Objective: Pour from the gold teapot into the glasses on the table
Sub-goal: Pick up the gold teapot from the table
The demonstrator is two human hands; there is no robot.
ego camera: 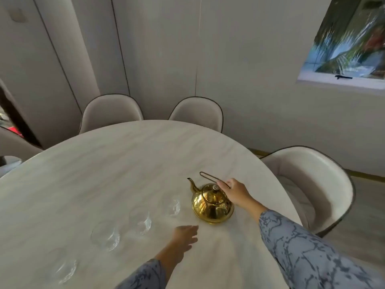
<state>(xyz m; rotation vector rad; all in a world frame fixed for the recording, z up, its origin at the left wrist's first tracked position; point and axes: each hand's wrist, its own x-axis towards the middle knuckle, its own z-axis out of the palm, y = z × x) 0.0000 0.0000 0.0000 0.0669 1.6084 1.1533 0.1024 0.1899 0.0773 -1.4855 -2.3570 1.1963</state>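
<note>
Head view, one entry. Gold teapot: upright on bench, toward right edge, spout pointing to far side, lid on. Right hand: fingers closing on raised wire handle, pot not yet lifted. Left hand: open, palm down, holding nothing, near front edge just beside teapot. Glasses: four, in a diagonal row toward front-left corner, apparently empty (clear glass, hard to tell). Progress, by judgement: pouring not begun; all four fills remaining.

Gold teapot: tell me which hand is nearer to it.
Right. The right hand touches the gold teapot at its handle; the left hand rests on the table just in front of it.
</note>
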